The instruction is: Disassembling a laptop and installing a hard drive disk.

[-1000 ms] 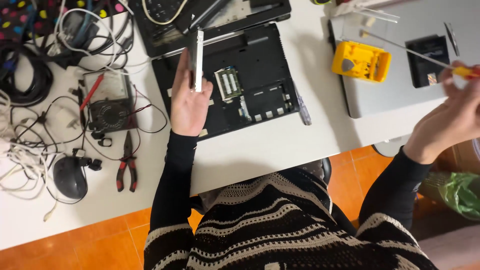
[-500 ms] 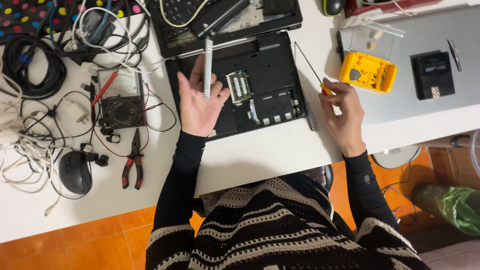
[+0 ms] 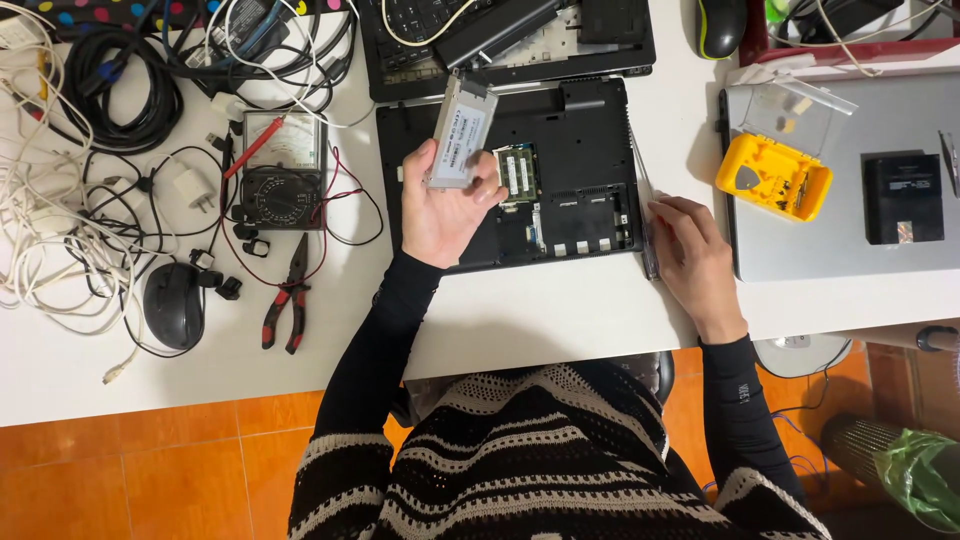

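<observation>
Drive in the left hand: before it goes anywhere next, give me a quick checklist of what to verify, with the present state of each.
1. Grip: left hand holds the silver drive by its lower end, lifted above the laptop base: ok.
2. Memory module seated in the opened base: cannot tell.
3. Screwdriver set down: lies on the white table beside the base, right hand on it: ok.
4. Yellow bit case within reach, lid open: ok.
5. Drive connector undamaged: cannot tell.
</observation>
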